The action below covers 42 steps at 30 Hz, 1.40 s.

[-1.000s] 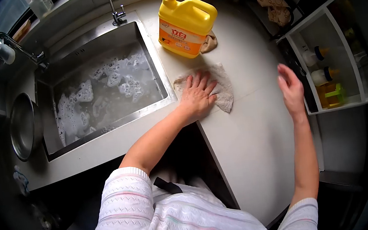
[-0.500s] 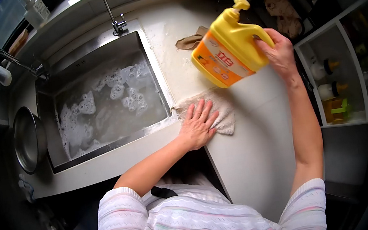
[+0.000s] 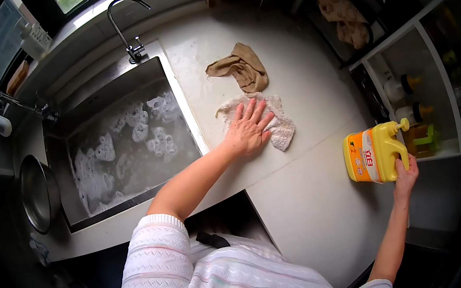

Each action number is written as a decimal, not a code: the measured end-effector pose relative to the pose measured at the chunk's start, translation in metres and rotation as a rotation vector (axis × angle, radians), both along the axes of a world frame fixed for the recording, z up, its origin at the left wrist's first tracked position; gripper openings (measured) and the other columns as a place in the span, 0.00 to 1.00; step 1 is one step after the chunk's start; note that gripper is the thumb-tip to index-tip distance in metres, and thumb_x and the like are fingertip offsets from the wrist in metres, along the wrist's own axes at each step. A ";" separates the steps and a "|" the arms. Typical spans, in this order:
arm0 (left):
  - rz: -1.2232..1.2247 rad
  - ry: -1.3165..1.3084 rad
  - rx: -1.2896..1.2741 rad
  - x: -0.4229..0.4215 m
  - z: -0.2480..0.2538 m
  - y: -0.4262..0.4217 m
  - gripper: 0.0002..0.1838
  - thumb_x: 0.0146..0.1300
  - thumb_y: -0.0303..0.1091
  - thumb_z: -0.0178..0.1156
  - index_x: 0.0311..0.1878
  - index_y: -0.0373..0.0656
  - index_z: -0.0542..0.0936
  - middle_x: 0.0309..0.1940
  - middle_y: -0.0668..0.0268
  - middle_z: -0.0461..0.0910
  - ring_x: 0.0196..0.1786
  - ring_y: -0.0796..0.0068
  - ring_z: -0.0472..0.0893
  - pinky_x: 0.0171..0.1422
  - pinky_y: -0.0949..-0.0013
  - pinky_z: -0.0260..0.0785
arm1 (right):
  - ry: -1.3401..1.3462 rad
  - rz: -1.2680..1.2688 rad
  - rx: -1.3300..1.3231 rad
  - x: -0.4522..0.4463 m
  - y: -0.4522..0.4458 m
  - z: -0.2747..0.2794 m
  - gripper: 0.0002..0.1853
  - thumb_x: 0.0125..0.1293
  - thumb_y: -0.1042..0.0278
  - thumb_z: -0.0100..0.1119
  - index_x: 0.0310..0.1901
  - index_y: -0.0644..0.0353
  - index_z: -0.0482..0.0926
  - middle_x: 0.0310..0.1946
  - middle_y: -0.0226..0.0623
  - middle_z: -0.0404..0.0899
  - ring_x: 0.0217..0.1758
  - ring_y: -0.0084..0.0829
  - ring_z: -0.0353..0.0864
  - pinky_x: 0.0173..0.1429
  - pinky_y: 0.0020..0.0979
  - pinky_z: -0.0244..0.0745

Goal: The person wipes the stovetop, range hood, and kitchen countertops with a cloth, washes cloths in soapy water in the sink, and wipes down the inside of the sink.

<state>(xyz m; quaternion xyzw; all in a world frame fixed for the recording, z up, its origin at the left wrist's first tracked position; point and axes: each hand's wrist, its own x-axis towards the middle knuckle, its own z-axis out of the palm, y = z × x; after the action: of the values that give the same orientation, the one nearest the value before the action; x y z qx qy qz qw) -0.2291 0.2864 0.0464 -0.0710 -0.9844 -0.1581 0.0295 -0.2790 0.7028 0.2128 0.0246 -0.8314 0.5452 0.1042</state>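
Observation:
My left hand (image 3: 248,131) lies flat with fingers spread on a pale terry cloth (image 3: 279,122), pressing it to the worktop just right of the sink. At the right, my right hand (image 3: 406,174) is closed around the handle of a yellow pump bottle of dish soap (image 3: 371,155) with an orange and white label. The bottle is tilted on its side, its pump pointing right. Whether it touches the worktop I cannot tell. A crumpled brown cloth (image 3: 248,71) lies just beyond the pale one.
The steel sink (image 3: 184,106) at left holds cloudy, foamy water. A tall tap (image 3: 135,52) and a second tap (image 3: 45,109) rise beside it. A metal bowl (image 3: 40,193) leans at the far left. A white shelf unit (image 3: 438,69) with bottles stands at right.
The soap bottle has moved right and nearer to me, turning so its pump points right. My left hand and the pale cloth have shifted slightly away, and the brown cloth now shows fully.

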 end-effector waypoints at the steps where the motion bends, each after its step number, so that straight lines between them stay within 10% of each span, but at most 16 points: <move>1: 0.015 -0.007 0.011 -0.010 0.002 -0.003 0.28 0.67 0.51 0.37 0.69 0.53 0.57 0.72 0.60 0.45 0.74 0.57 0.40 0.75 0.52 0.30 | 0.009 -0.016 0.034 -0.001 0.009 -0.005 0.09 0.60 0.81 0.52 0.43 0.66 0.73 0.35 0.28 0.74 0.38 0.17 0.72 0.46 0.21 0.68; 8: 0.163 -0.006 0.006 -0.021 -0.004 -0.076 0.27 0.68 0.47 0.39 0.68 0.48 0.58 0.72 0.62 0.47 0.74 0.60 0.43 0.75 0.56 0.34 | -0.122 -0.106 0.305 0.006 0.018 0.010 0.12 0.60 0.76 0.55 0.46 0.67 0.73 0.40 0.31 0.76 0.41 0.19 0.73 0.47 0.22 0.68; 11: 0.348 0.095 -0.023 -0.002 -0.009 -0.145 0.26 0.66 0.44 0.43 0.65 0.44 0.62 0.70 0.58 0.51 0.73 0.57 0.47 0.74 0.54 0.39 | 0.218 -0.301 0.626 0.013 -0.021 0.043 0.13 0.62 0.75 0.53 0.49 0.65 0.74 0.43 0.33 0.77 0.45 0.22 0.74 0.48 0.22 0.68; 15: 0.438 0.248 0.101 0.013 -0.030 -0.189 0.23 0.65 0.37 0.49 0.62 0.41 0.66 0.69 0.57 0.54 0.72 0.55 0.51 0.72 0.56 0.48 | 0.246 0.042 0.261 -0.001 -0.133 0.046 0.13 0.64 0.78 0.50 0.50 0.62 0.74 0.45 0.32 0.77 0.46 0.24 0.75 0.50 0.24 0.70; 19: 0.481 0.396 0.383 0.017 -0.038 -0.194 0.18 0.63 0.31 0.52 0.56 0.36 0.72 0.62 0.53 0.65 0.68 0.55 0.59 0.69 0.64 0.54 | 0.065 0.482 0.427 -0.055 -0.287 -0.047 0.15 0.59 0.67 0.55 0.48 0.59 0.77 0.46 0.39 0.78 0.49 0.36 0.75 0.54 0.32 0.69; 23: 0.725 0.263 1.328 0.037 -0.015 -0.199 0.18 0.63 0.31 0.53 0.55 0.34 0.73 0.54 0.49 0.72 0.62 0.54 0.68 0.65 0.64 0.60 | 0.164 0.602 0.645 -0.078 -0.416 -0.107 0.23 0.60 0.59 0.55 0.58 0.48 0.71 0.65 0.36 0.60 0.66 0.38 0.57 0.66 0.45 0.52; 26: 0.479 0.433 0.588 0.050 0.020 -0.160 0.19 0.63 0.32 0.52 0.56 0.35 0.71 0.56 0.49 0.70 0.63 0.52 0.67 0.65 0.63 0.60 | 0.096 0.616 0.777 -0.088 -0.446 -0.149 0.21 0.60 0.60 0.55 0.56 0.46 0.72 0.67 0.32 0.55 0.69 0.34 0.53 0.65 0.46 0.49; 30: 0.007 -0.106 0.162 0.044 0.023 -0.071 0.27 0.64 0.42 0.50 0.65 0.42 0.64 0.69 0.54 0.53 0.72 0.50 0.48 0.72 0.49 0.45 | 0.387 0.444 0.660 -0.111 -0.391 -0.160 0.06 0.57 0.67 0.54 0.35 0.46 0.80 0.38 0.21 0.77 0.46 0.31 0.70 0.50 0.38 0.58; 35: -0.162 -0.041 0.142 -0.037 0.001 -0.034 0.32 0.67 0.55 0.36 0.69 0.47 0.56 0.72 0.59 0.46 0.74 0.52 0.37 0.74 0.47 0.29 | 0.202 0.114 0.855 -0.148 -0.256 -0.175 0.14 0.61 0.65 0.48 0.48 0.50 0.76 0.57 0.30 0.71 0.62 0.35 0.64 0.60 0.44 0.55; 42: 0.101 0.103 -0.018 -0.193 -0.010 -0.091 0.28 0.67 0.48 0.36 0.68 0.48 0.58 0.70 0.58 0.51 0.72 0.51 0.46 0.73 0.46 0.36 | 0.263 0.140 1.012 -0.143 -0.243 -0.197 0.20 0.66 0.64 0.44 0.59 0.50 0.68 0.65 0.31 0.61 0.69 0.36 0.57 0.65 0.46 0.49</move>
<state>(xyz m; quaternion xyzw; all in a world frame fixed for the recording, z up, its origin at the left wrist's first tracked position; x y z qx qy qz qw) -0.4223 0.1956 0.0360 -0.0295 -0.9853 -0.1437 0.0876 -0.4223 0.4599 0.0163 0.1954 -0.9670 0.0736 0.1460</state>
